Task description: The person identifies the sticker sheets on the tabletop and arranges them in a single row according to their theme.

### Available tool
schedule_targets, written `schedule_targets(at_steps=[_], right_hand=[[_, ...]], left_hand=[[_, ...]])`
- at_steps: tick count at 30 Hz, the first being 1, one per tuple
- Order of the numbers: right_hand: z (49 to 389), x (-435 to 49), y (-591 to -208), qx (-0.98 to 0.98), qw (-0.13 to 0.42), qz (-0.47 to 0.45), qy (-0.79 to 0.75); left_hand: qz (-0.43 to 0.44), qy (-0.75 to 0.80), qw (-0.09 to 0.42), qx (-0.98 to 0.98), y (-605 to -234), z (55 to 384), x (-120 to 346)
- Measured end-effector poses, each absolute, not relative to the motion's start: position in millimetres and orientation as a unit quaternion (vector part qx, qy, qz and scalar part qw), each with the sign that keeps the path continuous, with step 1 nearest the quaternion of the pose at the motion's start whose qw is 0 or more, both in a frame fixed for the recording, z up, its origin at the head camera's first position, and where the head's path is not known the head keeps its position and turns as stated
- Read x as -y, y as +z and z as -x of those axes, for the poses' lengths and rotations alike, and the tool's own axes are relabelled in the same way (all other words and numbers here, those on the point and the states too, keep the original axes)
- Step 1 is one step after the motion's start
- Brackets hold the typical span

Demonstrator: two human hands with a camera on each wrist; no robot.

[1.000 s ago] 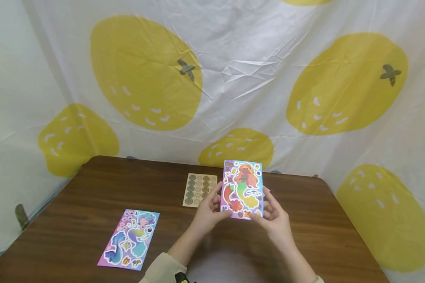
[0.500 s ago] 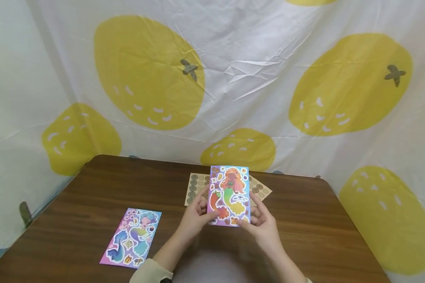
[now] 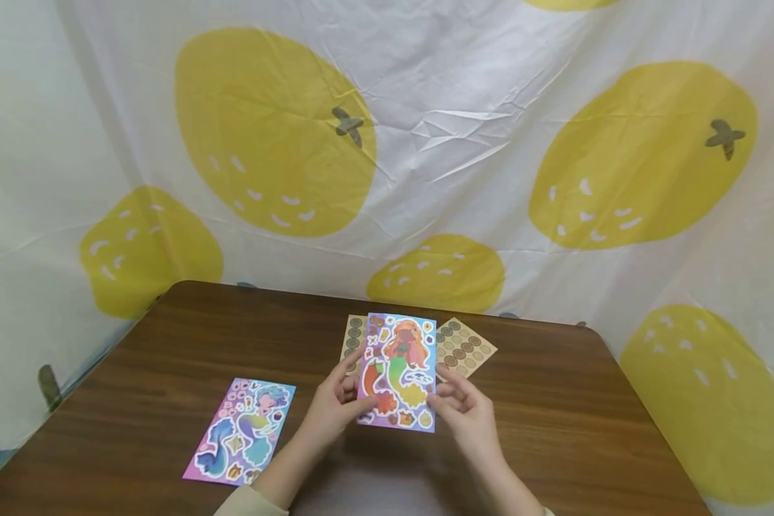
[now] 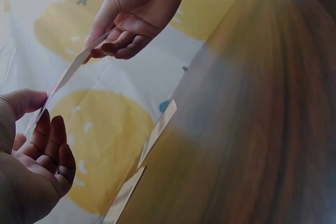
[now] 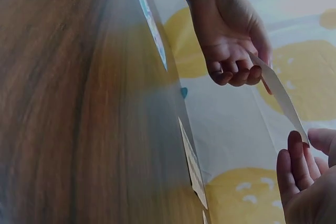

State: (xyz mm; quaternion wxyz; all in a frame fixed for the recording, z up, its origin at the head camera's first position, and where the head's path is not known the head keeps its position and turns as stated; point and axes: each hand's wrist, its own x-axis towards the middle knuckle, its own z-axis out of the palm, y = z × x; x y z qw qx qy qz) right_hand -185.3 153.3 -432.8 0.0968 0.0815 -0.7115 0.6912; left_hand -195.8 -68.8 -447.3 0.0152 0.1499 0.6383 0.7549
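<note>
The left hand (image 3: 331, 407) and right hand (image 3: 469, 417) each pinched one side of the orange-haired mermaid sticker sheet (image 3: 397, 373), up above the brown table (image 3: 574, 423), maybe so its pictures were easy to see.

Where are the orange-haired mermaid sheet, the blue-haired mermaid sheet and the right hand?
Orange-haired mermaid sheet (image 3: 398, 373): head view, middle of its printed face.
Blue-haired mermaid sheet (image 3: 240, 431): head view, middle of its printed face.
Right hand (image 3: 472, 417): head view, near the thumb's base.
</note>
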Motion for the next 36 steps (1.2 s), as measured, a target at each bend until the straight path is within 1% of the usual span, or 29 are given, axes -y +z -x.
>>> schedule_targets(at_steps=[5,13,22,28,36], right_hand=[[182.9,-147.9,-435.9,0.717,0.090,-0.070,0.688],[179.5,-136.6,-443.5,0.722,0.053,-0.085,0.685],[177.4,-128.0,-451.1,0.729,0.015,-0.107,0.676],[177.0,-123.6,-459.3,0.734,-0.006,-0.121,0.668],[176.2,-119.2,-467.7,0.737,-0.025,-0.133,0.662]], left_hand=[[-0.140,0.739,-0.014,-0.659,-451.9,191.9,76.9],[-0.113,0.718,-0.046,-0.685,-458.1,187.5,90.8],[-0.116,0.682,-0.029,-0.722,-464.2,179.7,107.1],[-0.102,0.669,-0.016,-0.736,-469.1,175.4,115.7],[-0.131,0.661,-0.013,-0.738,-475.6,172.0,126.3]])
